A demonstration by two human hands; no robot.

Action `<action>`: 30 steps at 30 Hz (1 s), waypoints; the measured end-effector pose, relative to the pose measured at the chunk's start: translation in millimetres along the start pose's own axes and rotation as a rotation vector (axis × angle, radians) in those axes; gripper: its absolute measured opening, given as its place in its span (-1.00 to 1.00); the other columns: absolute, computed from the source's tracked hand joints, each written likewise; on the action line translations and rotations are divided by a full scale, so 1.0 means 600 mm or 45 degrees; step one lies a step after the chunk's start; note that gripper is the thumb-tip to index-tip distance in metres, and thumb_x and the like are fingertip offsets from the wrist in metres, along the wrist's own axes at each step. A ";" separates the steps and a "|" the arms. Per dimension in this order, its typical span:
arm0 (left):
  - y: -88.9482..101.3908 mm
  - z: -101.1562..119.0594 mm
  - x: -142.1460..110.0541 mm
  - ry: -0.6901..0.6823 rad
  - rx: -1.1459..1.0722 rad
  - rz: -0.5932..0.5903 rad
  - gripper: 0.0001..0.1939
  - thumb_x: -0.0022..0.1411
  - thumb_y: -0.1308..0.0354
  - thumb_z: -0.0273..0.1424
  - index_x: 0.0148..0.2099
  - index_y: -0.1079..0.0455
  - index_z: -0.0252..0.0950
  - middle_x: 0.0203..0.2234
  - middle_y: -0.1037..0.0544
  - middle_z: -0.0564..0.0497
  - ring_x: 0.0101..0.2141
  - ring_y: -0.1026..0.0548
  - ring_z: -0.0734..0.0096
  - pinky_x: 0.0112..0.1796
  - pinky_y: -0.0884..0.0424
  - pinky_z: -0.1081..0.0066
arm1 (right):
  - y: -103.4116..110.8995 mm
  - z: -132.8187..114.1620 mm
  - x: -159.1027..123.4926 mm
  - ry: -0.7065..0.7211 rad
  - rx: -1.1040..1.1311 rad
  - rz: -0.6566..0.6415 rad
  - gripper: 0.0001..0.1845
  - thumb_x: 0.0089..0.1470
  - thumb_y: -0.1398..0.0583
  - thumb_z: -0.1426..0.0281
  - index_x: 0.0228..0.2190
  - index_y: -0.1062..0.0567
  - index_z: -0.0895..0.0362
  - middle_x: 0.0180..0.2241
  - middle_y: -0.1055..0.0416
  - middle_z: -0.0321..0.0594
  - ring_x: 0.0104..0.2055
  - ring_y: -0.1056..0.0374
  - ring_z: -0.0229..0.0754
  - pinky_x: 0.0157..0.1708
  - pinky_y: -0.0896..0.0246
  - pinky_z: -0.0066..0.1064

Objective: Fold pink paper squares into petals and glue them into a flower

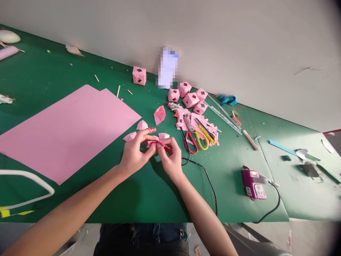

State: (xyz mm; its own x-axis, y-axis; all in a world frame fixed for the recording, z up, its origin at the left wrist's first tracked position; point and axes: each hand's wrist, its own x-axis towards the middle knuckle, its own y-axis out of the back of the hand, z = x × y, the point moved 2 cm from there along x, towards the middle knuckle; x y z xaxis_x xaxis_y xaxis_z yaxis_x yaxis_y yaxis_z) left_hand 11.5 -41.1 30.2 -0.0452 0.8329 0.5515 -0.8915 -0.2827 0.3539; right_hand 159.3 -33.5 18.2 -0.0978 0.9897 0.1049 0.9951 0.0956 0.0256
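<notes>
Between my two hands, just above the table, is a small folded piece of pink paper (153, 142). My left hand (137, 149) pinches its left side, with the index finger lifted away from it. My right hand (170, 153) pinches the right side, thumb close to the left thumb. Small pink folded paper pieces lie just beyond my hands: one by my left knuckles (130, 136), another behind it (142, 124), one beyond my right fingers (163, 136). Farther off sits an open pink paper cup shape (160, 115). My fingers partly hide the held piece.
Large pink sheets (66, 131) cover the left. Finished pink paper balls (190, 100) and a pink cube (139, 75) stand near a phone (167, 67). Red-handled scissors (191, 142), yellow-handled scissors (202, 138), a glue gun (180, 117) with its cord, and a purple power socket (254, 185) lie rightward.
</notes>
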 end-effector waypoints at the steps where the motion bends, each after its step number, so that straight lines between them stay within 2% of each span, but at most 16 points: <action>1: 0.001 -0.001 0.000 0.002 0.018 -0.003 -0.69 0.36 -0.27 -0.47 0.11 -0.37 -0.23 -0.16 -0.79 -0.04 -0.24 -0.77 0.34 -0.21 -0.68 0.42 | 0.001 -0.002 0.000 -0.009 -0.002 -0.022 -0.75 0.26 -0.30 0.14 -0.29 -0.50 0.06 -0.30 -0.59 -0.23 -0.28 -0.52 -0.17 -0.32 -0.38 -0.36; 5: 0.004 -0.006 0.002 -0.030 0.118 0.018 -0.66 0.35 -0.29 -0.47 0.12 -0.36 -0.22 -0.19 -0.78 -0.01 -0.32 -0.74 0.38 -0.24 -0.67 0.42 | 0.005 -0.012 -0.002 0.024 -0.019 -0.049 -0.75 0.21 -0.36 0.17 -0.17 -0.56 0.05 -0.19 -0.62 -0.20 -0.21 -0.52 -0.16 -0.24 -0.39 -0.34; 8: 0.007 -0.012 0.003 -0.169 0.247 0.103 -0.67 0.37 -0.26 -0.52 0.13 -0.37 -0.22 -0.21 -0.77 0.01 -0.34 -0.73 0.40 -0.25 -0.65 0.43 | 0.010 -0.016 -0.003 -0.084 0.109 0.088 -0.66 0.11 -0.43 0.09 -0.26 -0.55 0.05 -0.26 -0.58 -0.25 -0.27 -0.48 -0.20 -0.30 -0.36 -0.38; 10: 0.010 -0.017 0.003 -0.355 0.384 0.157 -0.71 0.39 -0.25 -0.55 0.11 -0.39 -0.22 -0.23 -0.76 0.00 -0.30 -0.74 0.36 -0.26 -0.63 0.42 | 0.011 -0.014 -0.002 -0.387 0.318 0.065 -0.50 0.12 -0.38 -0.09 -0.43 -0.50 0.08 -0.42 -0.50 -0.29 -0.41 -0.40 -0.25 -0.44 -0.29 -0.43; 12: 0.012 -0.020 0.003 -0.589 0.511 0.185 -0.76 0.37 -0.29 -0.52 0.04 -0.42 -0.22 -0.28 -0.75 -0.02 -0.29 -0.74 0.27 -0.28 -0.62 0.36 | 0.008 -0.011 -0.002 -0.812 0.565 -0.160 -0.33 0.15 -0.28 -0.25 -0.52 -0.48 0.12 -0.50 -0.47 -0.26 -0.49 -0.38 -0.27 -0.55 -0.24 -0.47; 14: 0.015 -0.024 0.003 -0.719 0.595 0.205 -0.81 0.38 -0.29 -0.50 0.00 -0.44 -0.22 -0.31 -0.73 -0.03 -0.31 -0.73 0.21 -0.29 -0.61 0.29 | 0.007 -0.013 -0.003 -1.154 0.777 -0.396 -0.26 0.19 -0.23 -0.29 -0.50 -0.54 0.17 -0.46 -0.55 -0.19 -0.49 -0.45 -0.26 -0.58 -0.28 -0.49; 15: 0.016 -0.025 0.003 -0.762 0.619 0.213 -0.83 0.39 -0.28 -0.50 -0.01 -0.44 -0.22 -0.31 -0.73 -0.04 -0.32 -0.72 0.20 -0.29 -0.61 0.27 | 0.008 -0.014 -0.002 -1.254 0.868 -0.448 -0.27 0.22 -0.23 -0.26 -0.47 -0.56 0.18 -0.44 -0.59 -0.17 -0.47 -0.48 -0.26 -0.57 -0.31 -0.50; 17: 0.019 -0.024 0.004 -0.841 0.635 0.219 -0.84 0.39 -0.28 -0.50 -0.02 -0.44 -0.20 -0.28 -0.74 -0.05 -0.28 -0.72 0.20 -0.26 -0.60 0.25 | 0.012 -0.014 0.000 -1.334 1.025 -0.438 -0.37 0.27 -0.27 -0.15 -0.44 -0.58 0.19 -0.42 -0.62 -0.18 -0.44 -0.53 -0.26 -0.56 -0.35 -0.53; 19: 0.020 -0.020 0.004 -0.907 0.599 0.218 -0.79 0.36 -0.31 -0.53 -0.03 -0.44 -0.18 -0.23 -0.75 -0.06 -0.23 -0.72 0.20 -0.23 -0.60 0.26 | 0.016 -0.011 0.002 -1.341 1.125 -0.377 -0.56 0.26 -0.38 0.06 -0.40 -0.59 0.19 -0.42 -0.63 -0.24 -0.41 -0.55 -0.29 -0.56 -0.35 -0.58; 21: 0.018 -0.017 0.002 -0.886 0.505 0.192 -0.71 0.32 -0.34 -0.57 0.00 -0.45 -0.16 -0.19 -0.76 -0.03 -0.18 -0.73 0.21 -0.20 -0.61 0.27 | 0.018 -0.009 0.003 -1.314 1.160 -0.336 -0.74 0.17 -0.47 0.26 -0.37 -0.61 0.19 -0.43 -0.62 -0.29 -0.42 -0.53 -0.32 -0.56 -0.33 -0.62; 22: 0.015 -0.015 0.001 -0.814 0.441 0.164 -0.68 0.31 -0.34 -0.58 0.03 -0.44 -0.15 -0.17 -0.76 -0.03 -0.15 -0.73 0.21 -0.17 -0.61 0.27 | 0.018 -0.008 0.003 -1.276 1.163 -0.318 -0.77 0.11 -0.50 0.32 -0.36 -0.62 0.18 -0.45 -0.61 -0.31 -0.43 -0.51 -0.34 -0.56 -0.32 -0.63; 24: 0.009 -0.015 0.001 -0.526 0.255 0.092 -0.64 0.33 -0.31 -0.57 0.10 -0.42 -0.15 -0.09 -0.75 -0.06 -0.08 -0.72 0.20 -0.11 -0.62 0.25 | 0.020 -0.011 0.004 -1.141 1.151 -0.264 -0.73 -0.01 -0.56 0.33 -0.37 -0.63 0.17 -0.47 -0.59 -0.32 -0.44 -0.48 -0.35 -0.54 -0.33 -0.63; 26: 0.002 -0.020 0.003 -0.025 -0.036 0.010 -0.60 0.33 -0.31 -0.47 0.17 -0.36 -0.20 0.06 -0.69 -0.16 0.03 -0.68 0.14 -0.03 -0.62 0.19 | 0.024 -0.017 0.006 -0.964 1.108 -0.186 -0.66 -0.11 -0.61 0.30 -0.38 -0.63 0.15 -0.47 -0.57 -0.33 -0.43 -0.45 -0.36 -0.50 -0.35 -0.62; 27: -0.001 -0.023 0.005 0.210 -0.275 -0.021 -0.58 0.32 -0.32 -0.40 0.18 -0.35 -0.21 0.05 -0.68 -0.16 0.00 -0.68 0.15 -0.06 -0.62 0.21 | 0.027 -0.020 0.007 -0.879 1.069 -0.145 -0.63 -0.14 -0.62 0.28 -0.40 -0.63 0.14 -0.47 -0.56 -0.33 -0.43 -0.44 -0.36 -0.49 -0.35 -0.62; 29: -0.006 -0.027 0.008 0.678 -0.713 -0.117 -0.65 0.37 -0.29 -0.28 0.13 -0.37 -0.22 -0.13 -0.69 -0.07 -0.20 -0.68 0.26 -0.15 -0.61 0.26 | 0.032 -0.025 0.008 -0.743 0.953 -0.077 -0.61 -0.18 -0.63 0.23 -0.43 -0.62 0.13 -0.47 -0.55 -0.34 -0.43 -0.41 -0.37 -0.46 -0.34 -0.60; 30: -0.007 -0.027 0.010 0.837 -0.887 -0.159 -0.67 0.39 -0.27 -0.21 0.10 -0.40 -0.24 -0.19 -0.68 -0.06 -0.25 -0.66 0.30 -0.17 -0.59 0.28 | 0.035 -0.026 0.008 -0.696 0.881 -0.062 -0.60 -0.18 -0.63 0.21 -0.45 -0.61 0.13 -0.48 -0.54 -0.34 -0.44 -0.39 -0.37 -0.46 -0.33 -0.58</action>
State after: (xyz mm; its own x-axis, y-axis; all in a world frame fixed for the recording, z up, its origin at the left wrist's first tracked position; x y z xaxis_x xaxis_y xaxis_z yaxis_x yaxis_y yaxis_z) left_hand 7.7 -27.3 19.9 0.0137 0.9976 -0.0679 -0.9648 -0.0047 -0.2631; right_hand 179.2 -28.4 34.5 -0.2955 0.8785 -0.3754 0.7936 0.0069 -0.6084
